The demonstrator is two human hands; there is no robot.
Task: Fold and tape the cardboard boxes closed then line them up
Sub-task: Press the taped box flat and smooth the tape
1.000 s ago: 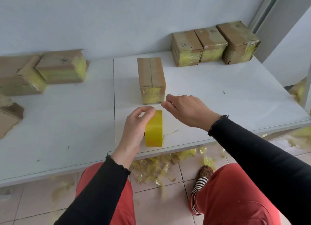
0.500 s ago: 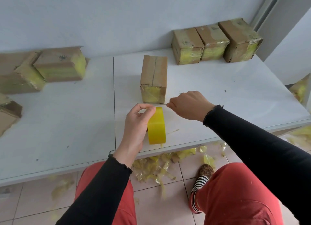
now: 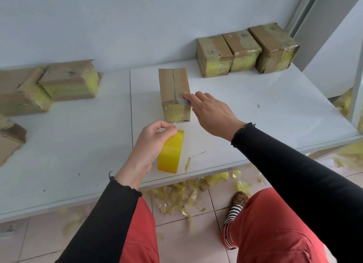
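In the head view, three taped boxes [image 3: 247, 52] are seen lined up at the upper right, against the wall. At the left edge, several boxes [image 3: 68, 80] lie untidy; some seem not yet closed. So the task is judged as partly done. The middle box [image 3: 173, 89], of matt brown cardboard, is folded but its top seam is not yet taped. The glossy yellow tape roll [image 3: 170, 154] is held by the curled left hand [image 3: 151, 142]. A clear tape end is pinched by the right hand [image 3: 212, 113] at the box's near edge.
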